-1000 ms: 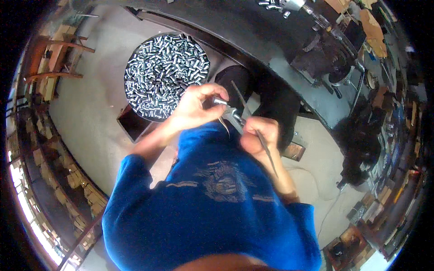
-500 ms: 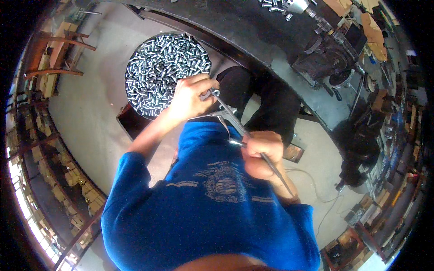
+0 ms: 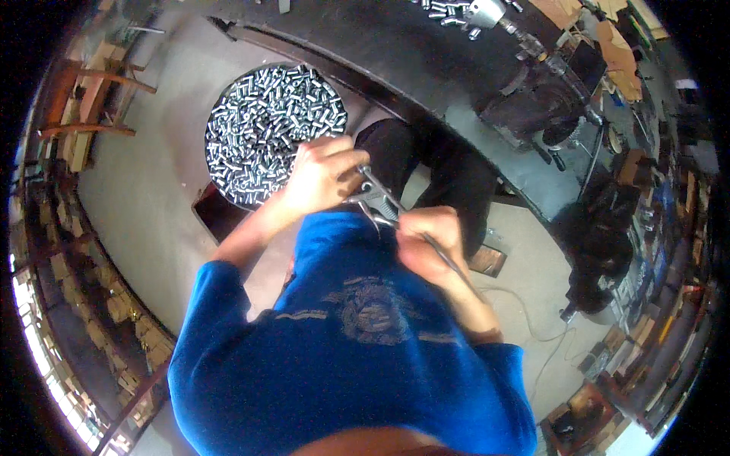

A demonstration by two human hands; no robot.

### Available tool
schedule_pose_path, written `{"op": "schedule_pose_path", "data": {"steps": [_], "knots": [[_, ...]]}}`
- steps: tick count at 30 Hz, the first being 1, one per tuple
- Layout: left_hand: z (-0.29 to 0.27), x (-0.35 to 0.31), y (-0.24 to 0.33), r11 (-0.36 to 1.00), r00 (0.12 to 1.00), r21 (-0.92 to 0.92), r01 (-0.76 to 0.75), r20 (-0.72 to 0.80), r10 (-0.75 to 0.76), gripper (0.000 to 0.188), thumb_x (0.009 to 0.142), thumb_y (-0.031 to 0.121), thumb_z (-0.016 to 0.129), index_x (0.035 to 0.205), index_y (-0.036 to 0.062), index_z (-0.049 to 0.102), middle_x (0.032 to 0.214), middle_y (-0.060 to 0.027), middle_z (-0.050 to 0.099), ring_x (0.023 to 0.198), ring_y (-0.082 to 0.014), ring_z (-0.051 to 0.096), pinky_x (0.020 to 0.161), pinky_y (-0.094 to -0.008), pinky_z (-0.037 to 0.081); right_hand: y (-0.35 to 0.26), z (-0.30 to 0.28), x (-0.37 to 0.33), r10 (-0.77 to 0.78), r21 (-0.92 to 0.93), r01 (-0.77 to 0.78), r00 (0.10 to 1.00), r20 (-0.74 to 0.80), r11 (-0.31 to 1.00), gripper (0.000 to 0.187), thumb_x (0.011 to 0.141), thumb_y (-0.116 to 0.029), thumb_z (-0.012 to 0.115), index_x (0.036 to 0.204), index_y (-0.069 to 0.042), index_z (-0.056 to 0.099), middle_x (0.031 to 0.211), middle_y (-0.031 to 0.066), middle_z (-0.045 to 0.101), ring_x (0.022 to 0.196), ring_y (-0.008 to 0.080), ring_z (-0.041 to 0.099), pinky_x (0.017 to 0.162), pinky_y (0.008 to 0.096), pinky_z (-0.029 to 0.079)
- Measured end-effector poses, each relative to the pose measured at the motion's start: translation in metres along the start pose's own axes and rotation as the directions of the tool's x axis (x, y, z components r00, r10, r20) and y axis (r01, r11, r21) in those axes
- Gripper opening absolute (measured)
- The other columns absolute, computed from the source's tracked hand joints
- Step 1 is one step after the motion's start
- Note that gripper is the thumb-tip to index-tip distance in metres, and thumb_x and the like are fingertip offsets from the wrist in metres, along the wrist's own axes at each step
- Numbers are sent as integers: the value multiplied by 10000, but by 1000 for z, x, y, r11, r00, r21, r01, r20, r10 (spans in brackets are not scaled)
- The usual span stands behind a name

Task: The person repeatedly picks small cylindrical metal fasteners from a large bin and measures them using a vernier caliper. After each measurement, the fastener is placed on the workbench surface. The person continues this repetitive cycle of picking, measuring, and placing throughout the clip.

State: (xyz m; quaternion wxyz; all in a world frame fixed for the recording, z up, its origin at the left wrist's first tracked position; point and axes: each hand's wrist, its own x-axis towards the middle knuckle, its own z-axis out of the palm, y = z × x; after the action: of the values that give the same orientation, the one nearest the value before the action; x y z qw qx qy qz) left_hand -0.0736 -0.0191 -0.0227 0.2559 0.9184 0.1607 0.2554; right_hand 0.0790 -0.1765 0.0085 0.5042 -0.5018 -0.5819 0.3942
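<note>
Metal rod (image 3: 443,252) in clenched right hand (image 3: 430,227)

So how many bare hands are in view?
2: the left hand, beside the heap of small silvery metal cylinders, and the right hand, around a slim grey metal rod. No others show.

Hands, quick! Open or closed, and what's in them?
Left hand: closed, apparently on a small silver metal piece, mostly hidden.
Right hand: closed on a long, thin, dark metal rod; whether it also grips the silver metal tool alongside can't be told.
</note>
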Motion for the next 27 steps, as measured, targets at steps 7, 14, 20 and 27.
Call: {"op": "schedule_pose_path", "data": {"steps": [7,14,20,27], "knots": [[15,10,12,992,999,-119,-44,25,47,280,524,67,670,800,57,628,664,-62,542,588,-262,559,518,-358,455,25,8,18,27,-31,-30,995,-96,999,220,664,-80,555,554,-38,369,476,88,308,394,192,353,399,320,273],[7,48,-26,987,990,80,137,-53,-133,172,652,122,634,816,69,639,723,-107,604,625,-308,599,548,-385,480,18,-27,-33,-28,-214,-33,961,-277,976,251,645,45,520,509,-66,342,490,4,389,440,109,388,404,252,281],[19,162,-95,946,994,305,113,-23,-111,215,678,125,567,873,117,657,772,-152,625,756,-336,609,648,-433,483,20,-13,-45,200,165,-150,914,-352,975,241,608,14,519,521,-60,307,480,18,316,429,122,339,422,267,246],[46,238,-129,861,968,452,232,-16,-252,319,680,99,533,972,164,643,869,-139,641,840,-323,615,706,-422,503,32,-7,-50,174,143,-129,910,-376,981,258,675,63,530,518,-58,364,511,-4,377,464,72,372,423,234,286]]}}
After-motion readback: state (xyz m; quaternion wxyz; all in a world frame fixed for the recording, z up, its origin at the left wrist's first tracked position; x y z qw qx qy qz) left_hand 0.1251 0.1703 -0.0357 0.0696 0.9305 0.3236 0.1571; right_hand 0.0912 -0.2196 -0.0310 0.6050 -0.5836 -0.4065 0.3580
